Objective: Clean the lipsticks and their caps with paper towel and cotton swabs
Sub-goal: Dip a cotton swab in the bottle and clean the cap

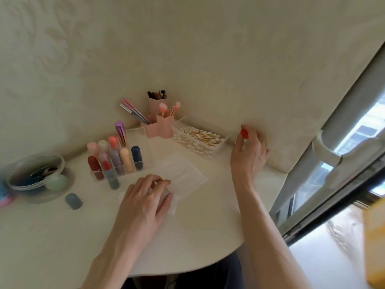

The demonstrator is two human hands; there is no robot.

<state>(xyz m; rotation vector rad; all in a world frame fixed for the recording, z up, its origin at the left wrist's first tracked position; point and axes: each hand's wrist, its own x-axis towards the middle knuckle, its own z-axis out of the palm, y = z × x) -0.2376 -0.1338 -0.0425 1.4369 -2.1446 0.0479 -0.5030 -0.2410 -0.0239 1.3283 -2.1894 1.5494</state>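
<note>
No legible text, label, brand, number or sign is found; the lipsticks (116, 159), the loose grey cap (73, 201), the box of cotton swabs (198, 138) and the pink brush holders (160, 127) show plain, blurred surfaces; any small print is too faint to read.

The tabletop (198, 226) looks matt cream, the organiser (145, 147) clear glossy plastic. One lipstick tube (119, 130) shines metallic purple. Cotton swabs (200, 137) have wooden sticks; the paper towel (183, 174) looks thin.

lipstick rack (120, 161) blocks left, swab box (198, 138) rear
</note>
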